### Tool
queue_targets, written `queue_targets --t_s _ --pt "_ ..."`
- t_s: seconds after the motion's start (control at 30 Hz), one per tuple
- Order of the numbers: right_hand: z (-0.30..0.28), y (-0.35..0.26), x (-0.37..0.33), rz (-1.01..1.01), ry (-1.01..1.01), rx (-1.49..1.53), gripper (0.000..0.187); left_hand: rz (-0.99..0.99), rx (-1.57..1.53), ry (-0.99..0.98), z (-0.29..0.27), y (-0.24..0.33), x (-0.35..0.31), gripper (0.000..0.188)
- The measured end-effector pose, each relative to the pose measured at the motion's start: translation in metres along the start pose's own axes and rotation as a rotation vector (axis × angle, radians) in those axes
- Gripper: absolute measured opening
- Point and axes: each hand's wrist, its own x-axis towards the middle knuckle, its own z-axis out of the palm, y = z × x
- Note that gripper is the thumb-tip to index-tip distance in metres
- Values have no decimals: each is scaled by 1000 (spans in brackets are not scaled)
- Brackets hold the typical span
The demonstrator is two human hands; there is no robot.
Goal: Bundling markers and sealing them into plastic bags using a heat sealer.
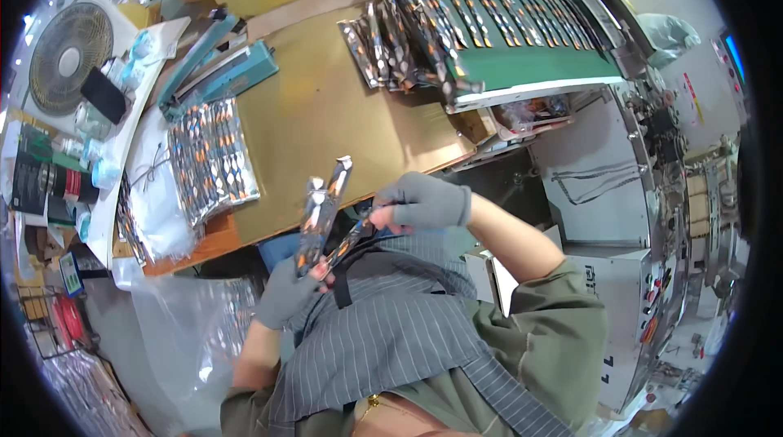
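My left hand [287, 294], in a grey fingerless glove, is closed round the lower ends of several long, narrow black packets [320, 212] with orange and white print. They stand up from it in front of my striped apron. One more narrow packet [349, 243] slants between my two hands. My right hand [424, 202], gloved the same way, pinches its upper end with bare fingertips. Beyond the hands lies the brown tabletop [318, 110]. A neat block of like packets [212, 159] lies on its left part.
A green conveyor belt [534, 66] carries a row of packets at the far right, with a loose heap [391, 41] at its end. A teal bar sealer [224, 82] stands at the table's left, near a fan [72, 57]. A clear plastic bag [183, 314] hangs below the table edge.
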Motion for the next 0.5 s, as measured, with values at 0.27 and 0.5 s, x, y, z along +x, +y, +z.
queue_targets --t_s 0.27,0.5 --pt "78 2 58 -318 -81 727 33 -125 -596 -43 6 9 -20 26" --pt "54 -22 60 -364 375 296 21 -177 -501 79 -9 1 -27 27"
